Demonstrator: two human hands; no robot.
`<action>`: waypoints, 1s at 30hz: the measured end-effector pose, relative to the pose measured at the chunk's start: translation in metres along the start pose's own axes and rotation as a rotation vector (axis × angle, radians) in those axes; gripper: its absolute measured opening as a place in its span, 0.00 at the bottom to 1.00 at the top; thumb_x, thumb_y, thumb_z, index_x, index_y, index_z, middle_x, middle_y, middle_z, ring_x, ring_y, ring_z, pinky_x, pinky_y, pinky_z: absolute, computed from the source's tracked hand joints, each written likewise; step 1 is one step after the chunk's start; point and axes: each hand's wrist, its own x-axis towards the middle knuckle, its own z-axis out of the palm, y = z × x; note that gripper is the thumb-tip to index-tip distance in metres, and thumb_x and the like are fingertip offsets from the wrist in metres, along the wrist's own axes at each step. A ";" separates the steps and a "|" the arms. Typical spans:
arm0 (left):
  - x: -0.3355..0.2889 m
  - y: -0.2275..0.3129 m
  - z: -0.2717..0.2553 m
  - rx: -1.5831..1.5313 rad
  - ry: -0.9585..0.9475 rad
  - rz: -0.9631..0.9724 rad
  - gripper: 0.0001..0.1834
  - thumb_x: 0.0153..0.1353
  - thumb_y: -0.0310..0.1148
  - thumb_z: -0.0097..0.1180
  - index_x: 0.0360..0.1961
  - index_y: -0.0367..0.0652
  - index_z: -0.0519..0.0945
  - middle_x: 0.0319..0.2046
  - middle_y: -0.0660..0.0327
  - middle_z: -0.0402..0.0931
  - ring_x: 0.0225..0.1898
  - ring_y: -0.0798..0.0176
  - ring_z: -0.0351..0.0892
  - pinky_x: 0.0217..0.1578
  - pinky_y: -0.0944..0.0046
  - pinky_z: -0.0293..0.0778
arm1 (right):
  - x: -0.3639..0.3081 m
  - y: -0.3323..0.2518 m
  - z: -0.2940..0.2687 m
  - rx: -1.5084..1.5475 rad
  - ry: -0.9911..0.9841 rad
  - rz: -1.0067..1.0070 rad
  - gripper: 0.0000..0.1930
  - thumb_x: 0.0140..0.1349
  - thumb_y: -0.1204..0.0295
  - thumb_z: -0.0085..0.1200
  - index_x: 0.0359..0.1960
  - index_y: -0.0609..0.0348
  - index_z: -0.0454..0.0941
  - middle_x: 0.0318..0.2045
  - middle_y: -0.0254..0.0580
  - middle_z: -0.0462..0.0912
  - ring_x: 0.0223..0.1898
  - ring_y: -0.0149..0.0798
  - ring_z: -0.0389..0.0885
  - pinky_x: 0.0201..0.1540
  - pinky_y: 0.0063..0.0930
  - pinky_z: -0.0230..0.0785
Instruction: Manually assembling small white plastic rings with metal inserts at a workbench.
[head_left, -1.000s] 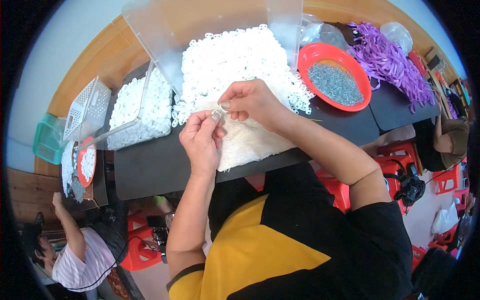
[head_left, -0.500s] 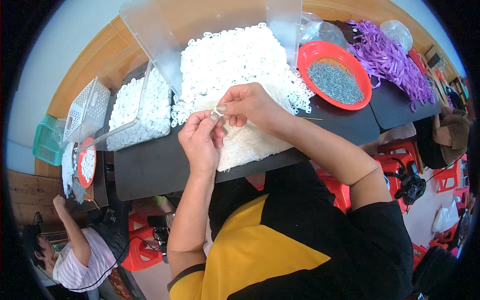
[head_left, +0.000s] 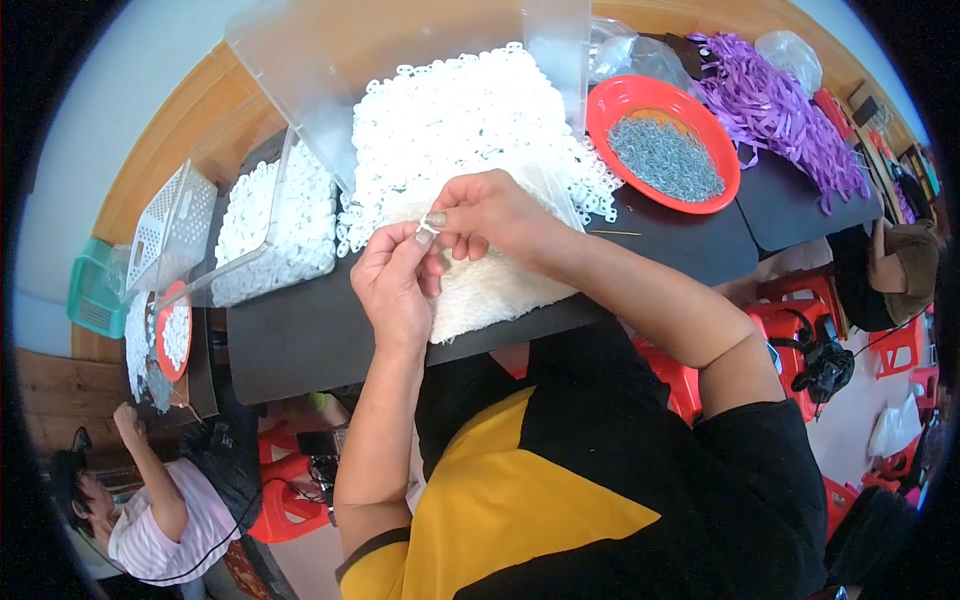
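My left hand (head_left: 393, 290) and my right hand (head_left: 500, 218) meet over the cloth, thumbs and fingers pinched together. Between their fingertips is a small white plastic piece (head_left: 427, 227), mostly covered by the fingers. A cream cloth (head_left: 490, 300) lies beneath the hands and hangs to the front edge of the black table (head_left: 300, 345). Just beyond them, a heap of white oval plastic pieces (head_left: 450, 115) spills out of a large clear plastic bin (head_left: 290, 60). Right of the heap, a red bowl (head_left: 612, 98) holds many small grey metal pieces that look like screws.
A second clear bin (head_left: 262, 225) of white pieces stands at left, with a white basket (head_left: 175, 225) and a green basket (head_left: 95, 290) beyond. Purple ribbons (head_left: 770, 110) pile up at far right. Another person (head_left: 165, 515) sits at lower left; red stools (head_left: 285, 510) stand below.
Both hands stay pinched on the white piece, with only small finger movement. The whole view has shifted slightly, so the bins and bowl appear a little farther left.
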 end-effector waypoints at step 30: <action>-0.013 -0.002 0.004 0.155 -0.077 0.308 0.13 0.53 0.21 0.65 0.39 0.32 0.77 0.28 0.64 0.77 0.23 0.77 0.69 0.20 0.78 0.63 | -0.011 -0.011 -0.012 0.030 -0.235 0.022 0.12 0.64 0.65 0.53 0.25 0.58 0.75 0.16 0.31 0.74 0.17 0.24 0.73 0.18 0.14 0.58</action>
